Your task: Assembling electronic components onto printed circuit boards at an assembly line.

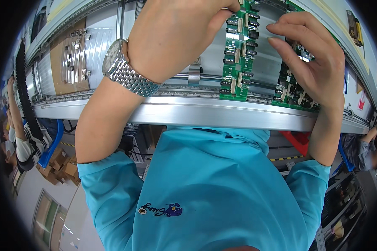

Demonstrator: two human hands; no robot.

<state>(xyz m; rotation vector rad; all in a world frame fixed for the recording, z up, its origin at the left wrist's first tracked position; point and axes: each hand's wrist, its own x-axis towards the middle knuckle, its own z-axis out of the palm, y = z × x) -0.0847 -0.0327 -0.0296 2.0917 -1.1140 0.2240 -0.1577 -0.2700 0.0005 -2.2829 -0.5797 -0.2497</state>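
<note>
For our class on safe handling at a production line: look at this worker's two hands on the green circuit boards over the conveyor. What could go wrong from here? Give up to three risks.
1. The left hand pinches the narrow green board at its top edge, with bare fingers among the connectors; a part could perhaps be bent or soiled.
2. The metal wristwatch hangs close above the conveyor rail and could possibly catch or scratch.
3. The right hand covers much of the second board, hiding what its fingers press on.

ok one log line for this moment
left hand on green board | right hand on second board | boards on conveyor rail
</note>
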